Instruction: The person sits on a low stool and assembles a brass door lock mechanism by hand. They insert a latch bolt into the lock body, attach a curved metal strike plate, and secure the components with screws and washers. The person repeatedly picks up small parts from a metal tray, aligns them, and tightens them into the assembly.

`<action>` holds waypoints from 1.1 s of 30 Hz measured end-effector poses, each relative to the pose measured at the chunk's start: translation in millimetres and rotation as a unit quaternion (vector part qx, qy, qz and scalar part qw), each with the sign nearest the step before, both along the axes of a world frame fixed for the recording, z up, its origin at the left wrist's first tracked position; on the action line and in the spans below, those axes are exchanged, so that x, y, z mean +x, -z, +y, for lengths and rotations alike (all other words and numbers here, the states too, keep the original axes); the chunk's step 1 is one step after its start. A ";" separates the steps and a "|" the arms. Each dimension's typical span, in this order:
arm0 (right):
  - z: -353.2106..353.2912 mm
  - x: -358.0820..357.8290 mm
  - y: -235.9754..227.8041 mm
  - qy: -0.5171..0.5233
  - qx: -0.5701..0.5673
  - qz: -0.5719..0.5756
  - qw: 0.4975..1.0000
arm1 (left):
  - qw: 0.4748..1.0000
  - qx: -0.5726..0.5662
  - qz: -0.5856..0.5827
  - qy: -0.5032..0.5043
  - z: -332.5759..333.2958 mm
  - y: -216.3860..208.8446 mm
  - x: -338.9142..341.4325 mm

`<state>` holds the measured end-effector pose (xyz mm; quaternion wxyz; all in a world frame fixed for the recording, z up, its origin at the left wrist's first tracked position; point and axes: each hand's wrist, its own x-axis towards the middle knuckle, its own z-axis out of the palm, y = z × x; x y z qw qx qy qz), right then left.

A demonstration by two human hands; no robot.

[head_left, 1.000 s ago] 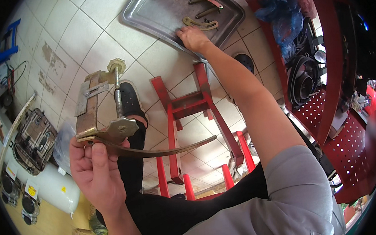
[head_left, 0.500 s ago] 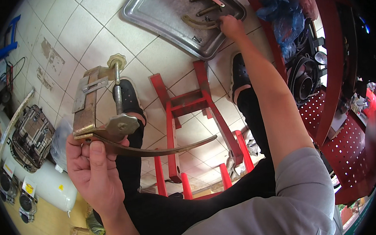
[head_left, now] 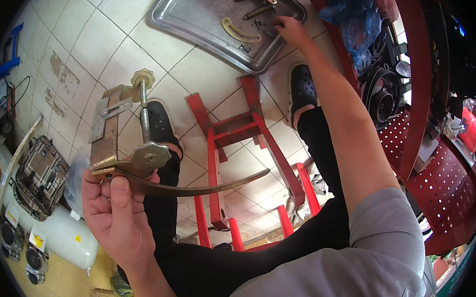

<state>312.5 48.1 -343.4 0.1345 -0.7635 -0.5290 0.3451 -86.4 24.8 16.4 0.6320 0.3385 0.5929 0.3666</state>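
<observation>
My left hand (head_left: pixel 117 216) grips a worn metal clamp bracket (head_left: pixel 106 135) at its lower end, thumb pressed on the curved metal strip (head_left: pixel 213 188) that sticks out to the right. Along the bracket's right side runs a threaded rod (head_left: pixel 145 119) with a lobed knob at the top and another lobed disc below. Over the right end of a metal tray (head_left: pixel 187 29) my right hand (head_left: pixel 293 32) has its fingertips pinched together; what is between them is hidden. Beside it in the tray lie a slotted curved plate (head_left: pixel 240 32), small screws (head_left: pixel 259 25) and dark rods (head_left: pixel 258 11).
A red metal frame (head_left: pixel 234 128) stands on the tiled floor between my feet. At the right is a red rack (head_left: pixel 413 83) with a blue plastic bag (head_left: pixel 363 32). On the left are a white cylindrical tank (head_left: pixel 72 243) and a patterned case (head_left: pixel 42 177).
My right hand has come away from the curved plate, which now lies uncovered in the tray. The left hand keeps its hold on the bracket; the whole view has shifted slightly.
</observation>
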 end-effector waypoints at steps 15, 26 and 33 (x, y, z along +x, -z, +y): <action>5.0 -2.1 -16.5 0.245 -0.126 0.411 0.869 | 1.000 -0.005 -0.002 0.009 0.1 0.7 -1.5; -14.8 -32.9 11.2 -0.138 -0.029 0.021 0.990 | 1.000 -0.007 0.001 0.009 0.9 0.7 1.0; -34.3 -67.1 -4.2 -0.194 0.024 -0.030 0.980 | 1.000 -0.008 0.001 0.001 -1.0 0.2 1.4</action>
